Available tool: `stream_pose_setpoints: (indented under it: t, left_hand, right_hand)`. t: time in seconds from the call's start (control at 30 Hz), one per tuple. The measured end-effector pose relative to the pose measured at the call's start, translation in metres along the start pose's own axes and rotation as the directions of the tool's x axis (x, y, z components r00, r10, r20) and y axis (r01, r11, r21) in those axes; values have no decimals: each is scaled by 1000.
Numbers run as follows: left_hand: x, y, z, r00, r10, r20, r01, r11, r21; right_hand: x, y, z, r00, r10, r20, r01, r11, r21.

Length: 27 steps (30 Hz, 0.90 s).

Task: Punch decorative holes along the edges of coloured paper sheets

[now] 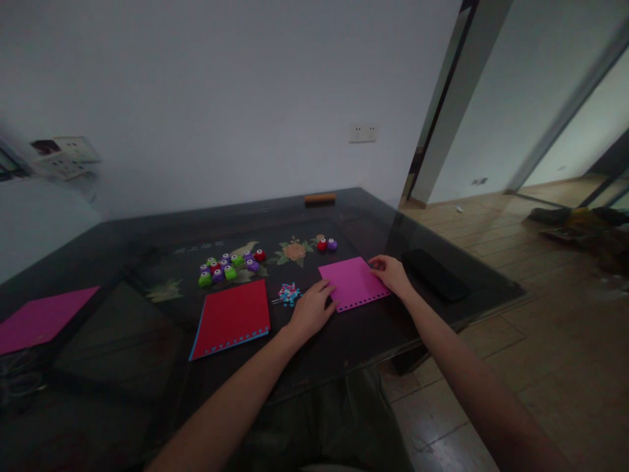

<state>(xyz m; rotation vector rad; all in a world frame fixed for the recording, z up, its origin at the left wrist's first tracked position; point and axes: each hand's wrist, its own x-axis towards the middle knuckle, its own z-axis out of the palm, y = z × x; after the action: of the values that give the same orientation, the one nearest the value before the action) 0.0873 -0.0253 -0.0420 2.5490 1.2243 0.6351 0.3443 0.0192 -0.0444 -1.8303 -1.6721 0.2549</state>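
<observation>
A pink sheet of paper (354, 280) with a row of holes along its near edge lies flat on the dark table. My left hand (313, 307) is closed at the sheet's left edge, thumb and fingers touching it. At the right edge, my right hand (390, 273) pinches the paper between thumb and fingers. Left of my left hand sits a small pile of pink, blue and white bits (289, 294), with thin metallic pieces poking out. Farther left is a red sheet (234, 314) on top of a blue one, both with holes along the near edge.
Several small green, purple and red pieces with white tops (230, 267) are clustered behind the red sheet; a red and a purple one (327, 244) stand apart. A black flat object (433, 274) lies right, another pink sheet (46, 318) far left, an orange-brown roll (320, 198) at the back.
</observation>
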Motion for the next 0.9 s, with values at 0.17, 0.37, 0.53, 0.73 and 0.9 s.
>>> stream_pose_setpoints:
  t: [0.17, 0.37, 0.53, 0.73, 0.9]
  left_hand:
    - [0, 1, -1, 1000, -14, 10, 14, 1000, 14]
    - [1, 2, 0, 1000, -18, 21, 18, 999, 31]
    - [0, 1, 0, 1000, -4, -19, 4, 1000, 3]
    - [8, -2, -23, 991, 16, -132, -32, 993, -114]
    - [1, -27, -74, 974, -19, -226, -28, 979, -204]
  right_hand:
    - [1, -1, 1, 1000, -8, 10, 8, 1000, -12]
    - [1, -1, 2, 1000, -25, 3, 26, 999, -25]
    - [0, -1, 1, 999, -43, -1, 43, 999, -25]
    - [-2, -2, -1, 998, -28, -49, 32, 996, 86]
    - [-3, -27, -9, 988, -116, -102, 132, 977, 167]
